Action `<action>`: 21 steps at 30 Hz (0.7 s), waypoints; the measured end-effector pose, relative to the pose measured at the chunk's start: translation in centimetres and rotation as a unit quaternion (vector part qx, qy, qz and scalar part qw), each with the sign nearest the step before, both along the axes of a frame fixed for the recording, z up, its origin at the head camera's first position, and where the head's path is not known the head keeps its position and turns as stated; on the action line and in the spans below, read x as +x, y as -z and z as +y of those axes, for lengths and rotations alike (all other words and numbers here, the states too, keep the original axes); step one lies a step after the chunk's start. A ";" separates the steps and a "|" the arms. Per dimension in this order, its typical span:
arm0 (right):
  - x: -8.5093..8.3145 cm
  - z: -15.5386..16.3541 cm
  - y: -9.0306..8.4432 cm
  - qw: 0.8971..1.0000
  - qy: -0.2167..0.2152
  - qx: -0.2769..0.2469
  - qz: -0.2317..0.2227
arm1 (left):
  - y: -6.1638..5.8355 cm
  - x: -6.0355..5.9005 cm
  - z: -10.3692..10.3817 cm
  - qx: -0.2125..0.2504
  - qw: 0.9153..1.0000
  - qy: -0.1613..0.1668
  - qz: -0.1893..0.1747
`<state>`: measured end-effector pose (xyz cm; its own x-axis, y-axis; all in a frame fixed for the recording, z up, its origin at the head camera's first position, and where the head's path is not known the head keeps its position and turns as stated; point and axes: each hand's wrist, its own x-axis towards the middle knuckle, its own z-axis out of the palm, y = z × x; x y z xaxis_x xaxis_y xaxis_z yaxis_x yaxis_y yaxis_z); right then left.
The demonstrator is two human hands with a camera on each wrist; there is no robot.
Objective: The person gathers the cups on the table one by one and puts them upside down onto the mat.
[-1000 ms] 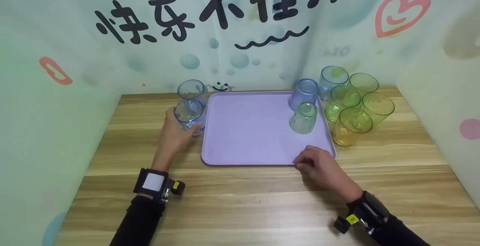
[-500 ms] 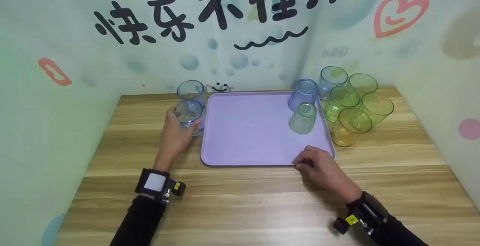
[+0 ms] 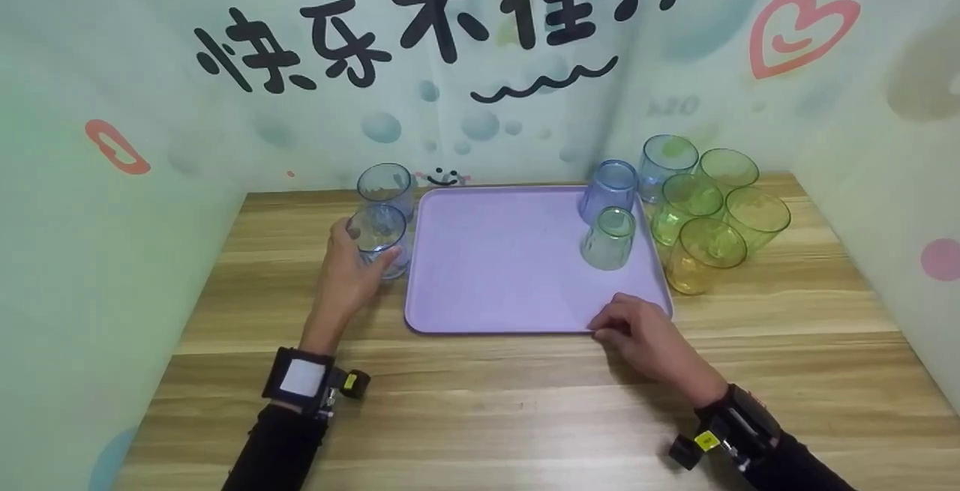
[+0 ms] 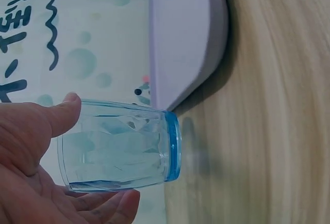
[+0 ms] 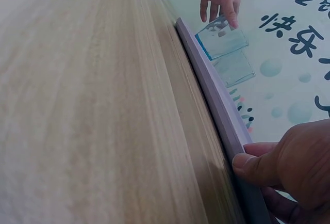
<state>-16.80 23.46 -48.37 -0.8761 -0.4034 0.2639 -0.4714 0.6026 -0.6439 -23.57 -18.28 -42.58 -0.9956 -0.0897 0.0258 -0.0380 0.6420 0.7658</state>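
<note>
1. Head view: we're wrapping our left hand (image 3: pixel 349 277) around a clear blue cup (image 3: pixel 380 238), upright on the wooden table (image 3: pixel 480 401) just off the lilac tray (image 3: pixel 495 266) at its nine o'clock. Our right hand (image 3: pixel 645 333) is pinching the tray's five o'clock corner, probably steadying it. Two upturned cups (image 3: pixel 607 240) are sitting at two o'clock.

2. Left wrist view: thumb and fingers are clamping the cup (image 4: pixel 118 146) across its wall, its base sitting on the wood.

3. Right wrist view: our thumb (image 5: pixel 258 164) is pressing the tray rim (image 5: pixel 216 100), fingers curled beneath.
</note>
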 end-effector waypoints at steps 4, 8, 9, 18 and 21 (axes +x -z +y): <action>0.0 0.0 0.0 1.000 -0.002 0.000 0.004 | -0.7 0.6 -0.1 -0.003 1.000 0.001 0.009; -0.1 0.0 0.0 1.000 -0.004 0.000 0.008 | -1.0 1.4 -0.2 0.009 1.000 0.007 0.022; -0.1 0.0 0.0 1.000 -0.005 -0.001 0.007 | -1.1 1.6 -0.3 0.013 1.000 0.008 0.023; 0.0 0.1 0.0 1.000 -0.008 -0.007 0.003 | -2.1 2.9 0.2 0.014 0.999 0.005 0.037; 0.0 0.1 0.0 1.000 -0.008 -0.005 0.000 | -2.7 3.4 0.6 0.019 0.999 0.006 0.041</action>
